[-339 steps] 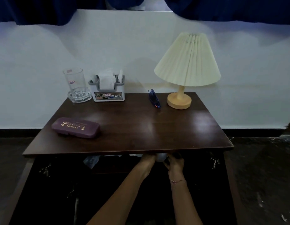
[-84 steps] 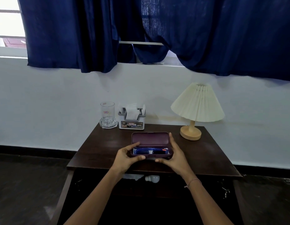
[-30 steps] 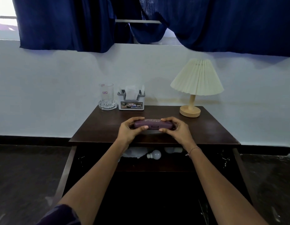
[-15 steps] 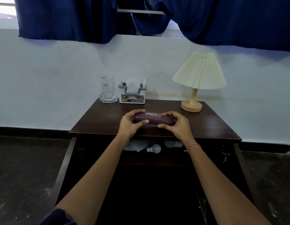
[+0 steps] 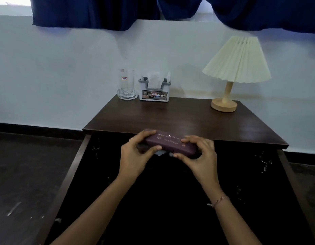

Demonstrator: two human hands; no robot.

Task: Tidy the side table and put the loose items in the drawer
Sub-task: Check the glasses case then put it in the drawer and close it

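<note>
A white wall (image 5: 65,68) fills the background, with dark blue curtains (image 5: 93,13) hanging across its upper edge. Below it, an open drawer (image 5: 72,167) extends toward the viewer from under the side table (image 5: 171,117). The drawer's interior is too dark to read in detail, apart from small glints along both sides. The table's dark wooden top carries three items along its rear. A lamp (image 5: 238,59) with a pleated cream shade and a round wooden base stands upright at the rear right. A grey tissue holder (image 5: 154,92) with white tissue protruding stands at the rear left. A clear glass (image 5: 126,84) stands just beside it on the left, set on a glass dish. Both forearms reach in from the bottom edge. The left hand (image 5: 133,156) grips the left end of a closed maroon spectacle case (image 5: 171,144), fingers curled over its far edge and thumb along its near side. The right hand (image 5: 201,156) grips the right end in like manner, fingers on the lid and thumb under the near edge. The case is held off the table surface, over the drawer opening at the table's front edge, with its right end tilted lower. Its gold lettering is blurred and unreadable. A small pale object (image 5: 161,152) shows directly beneath the case and cannot be identified. A thin red bracelet (image 5: 219,200) circles the right wrist.
</note>
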